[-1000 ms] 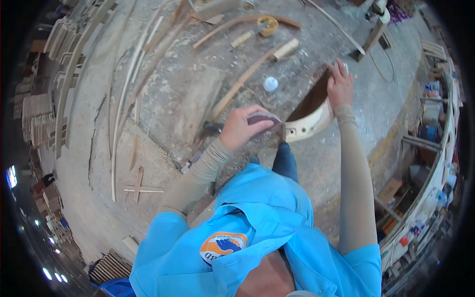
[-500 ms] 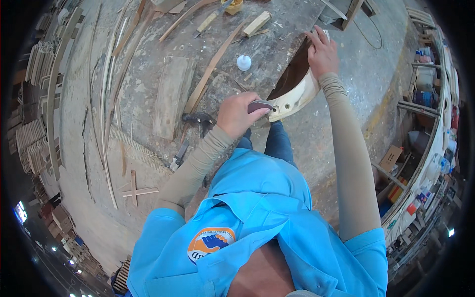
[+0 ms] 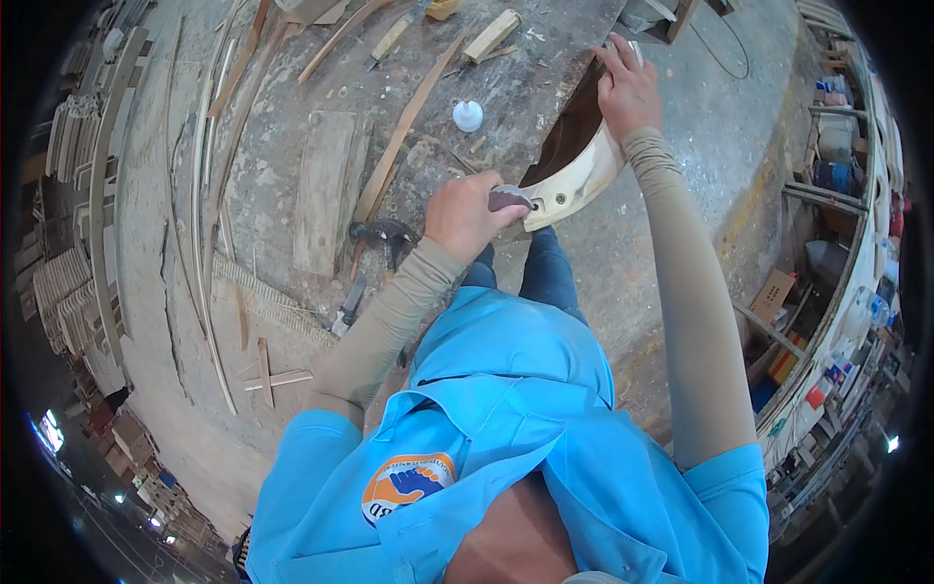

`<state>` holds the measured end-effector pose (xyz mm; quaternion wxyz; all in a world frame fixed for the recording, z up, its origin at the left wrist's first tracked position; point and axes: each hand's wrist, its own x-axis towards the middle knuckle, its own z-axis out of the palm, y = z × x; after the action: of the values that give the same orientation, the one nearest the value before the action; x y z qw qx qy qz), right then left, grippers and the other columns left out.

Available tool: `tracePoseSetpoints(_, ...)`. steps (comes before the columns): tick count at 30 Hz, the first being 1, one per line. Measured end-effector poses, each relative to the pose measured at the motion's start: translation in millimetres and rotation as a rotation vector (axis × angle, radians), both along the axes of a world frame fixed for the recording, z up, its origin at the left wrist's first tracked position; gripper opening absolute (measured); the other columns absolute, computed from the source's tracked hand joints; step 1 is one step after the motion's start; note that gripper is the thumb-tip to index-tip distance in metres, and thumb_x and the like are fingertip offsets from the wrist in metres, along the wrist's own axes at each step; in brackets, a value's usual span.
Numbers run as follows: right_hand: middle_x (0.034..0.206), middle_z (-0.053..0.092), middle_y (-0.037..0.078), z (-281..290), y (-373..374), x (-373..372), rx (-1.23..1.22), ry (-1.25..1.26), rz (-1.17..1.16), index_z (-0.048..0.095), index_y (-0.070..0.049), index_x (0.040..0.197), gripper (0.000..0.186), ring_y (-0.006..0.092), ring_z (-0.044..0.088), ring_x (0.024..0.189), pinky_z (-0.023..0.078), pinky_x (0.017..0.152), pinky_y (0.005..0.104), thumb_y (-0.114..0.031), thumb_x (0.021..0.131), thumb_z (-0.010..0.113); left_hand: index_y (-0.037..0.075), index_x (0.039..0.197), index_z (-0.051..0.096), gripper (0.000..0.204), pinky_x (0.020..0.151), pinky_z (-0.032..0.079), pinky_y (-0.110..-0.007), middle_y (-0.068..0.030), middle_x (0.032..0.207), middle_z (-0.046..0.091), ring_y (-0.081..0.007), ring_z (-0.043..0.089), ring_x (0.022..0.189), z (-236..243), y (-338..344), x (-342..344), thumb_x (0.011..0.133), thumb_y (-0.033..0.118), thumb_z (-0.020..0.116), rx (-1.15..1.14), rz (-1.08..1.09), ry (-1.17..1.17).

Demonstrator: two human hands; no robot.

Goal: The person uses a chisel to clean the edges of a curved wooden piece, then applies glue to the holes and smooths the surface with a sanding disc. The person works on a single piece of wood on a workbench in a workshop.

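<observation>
My left hand [image 3: 461,220] pinches a folded piece of dark reddish-brown sandpaper [image 3: 509,200]. The sandpaper touches the near end of a curved, pale wooden piece [image 3: 587,177]. Round holes show in the wood near that end, and its inner side is dark. At the far end, my right hand [image 3: 628,92] is closed over the wood with the fingers wrapped over its edge. A hammer [image 3: 384,234] lies to the left of my left hand.
A small white bottle [image 3: 468,116] stands on the stained work surface. Left of it lie a long thin wood strip [image 3: 409,127] and a wide board [image 3: 329,195]. A chisel-like tool [image 3: 392,39] and a wood block [image 3: 492,37] sit farther off. Loaded shelves [image 3: 827,200] line the right.
The view has shifted slightly, so the surroundings sit a little differently. Both hands keep their hold, and the sandpaper stays at the near end of the wooden piece.
</observation>
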<state>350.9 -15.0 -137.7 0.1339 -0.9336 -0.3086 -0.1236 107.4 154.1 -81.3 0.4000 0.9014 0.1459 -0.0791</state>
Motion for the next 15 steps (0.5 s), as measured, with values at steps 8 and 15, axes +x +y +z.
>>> tracePoseSetpoints(8, 0.144, 0.05, -0.001, 4, 1, -6, -0.001, 0.053, -0.023, 0.063, -0.025, 0.124, 0.041, 0.0368, 0.052, 0.118, 0.047, 0.101, 0.0421, -0.015, 0.085, 0.053, 0.003, 0.082, 0.063, 0.041, 0.065, 0.051, -0.039, -0.0168, 0.076, 0.067, -0.0319, 0.067, 0.071, -9, 6, -1, 0.074, 0.037, 0.084, -0.153, 0.045, -0.002)
tracePoseSetpoints(15, 0.144, 0.048, -0.002, -1, 1, -6, 0.03, 0.036, -0.026, 0.062, -0.027, 0.125, 0.042, 0.0375, 0.051, 0.119, 0.049, 0.1, 0.0427, -0.016, 0.085, 0.054, 0.003, 0.082, 0.062, 0.04, 0.064, 0.051, -0.041, -0.0164, 0.075, 0.067, -0.0332, 0.067, 0.071, 2, 7, 1, 0.074, 0.037, 0.083, -0.184, 0.052, -0.019)
